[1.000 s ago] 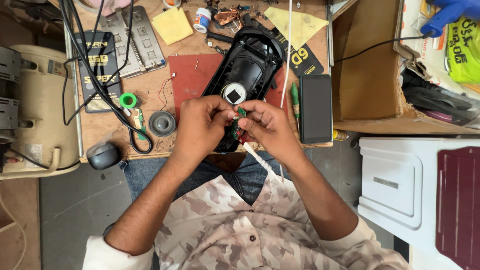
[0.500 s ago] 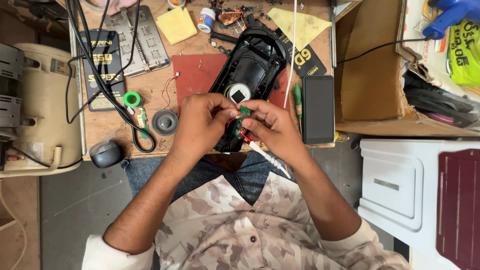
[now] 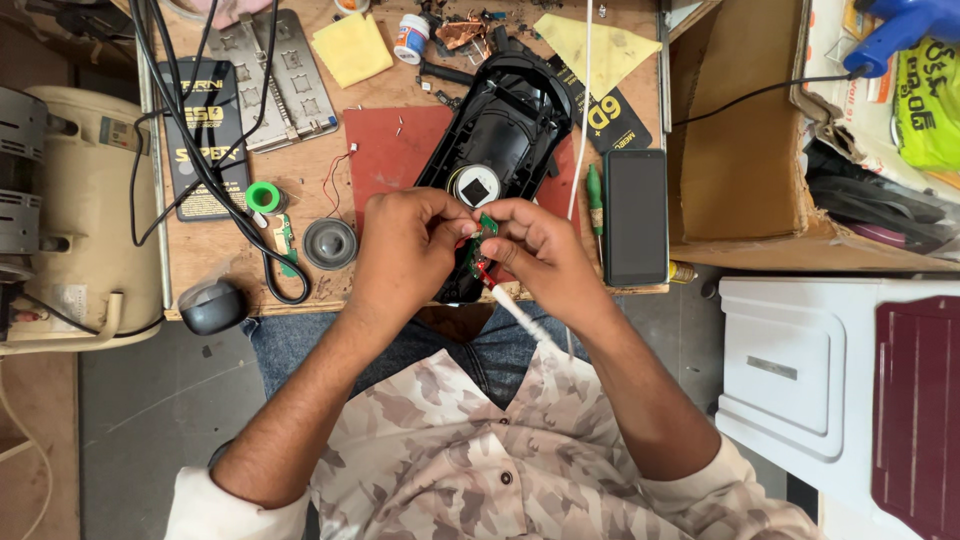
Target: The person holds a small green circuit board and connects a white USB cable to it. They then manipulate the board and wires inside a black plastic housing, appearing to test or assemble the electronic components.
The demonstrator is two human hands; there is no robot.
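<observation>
Head view, looking down on a cluttered wooden tabletop [image 3: 250, 300]. At mid-frame both hands meet over the near edge of the tabletop. The left hand [image 3: 405, 245] and the right hand [image 3: 535, 250] are each closed in a fingertip pinch on a small green circuit board [image 3: 478, 245], which lies between them, its long axis running roughly from the top of the frame toward the bottom, tilted slightly. Both hands are equally near, one on each side of the board. A white cable [image 3: 520, 310] leaves the lower end of the board and runs toward the lower right, over the person's lap. Directly above the hands lies an open black plastic housing [image 3: 505, 130] on a red mat [image 3: 395, 150]. A dark phone [image 3: 635, 215] and a green-handled screwdriver [image 3: 594, 195] lie to the right of the right hand; a grey round part [image 3: 330, 243] and a green tape roll [image 3: 265, 196] lie to the left.
</observation>
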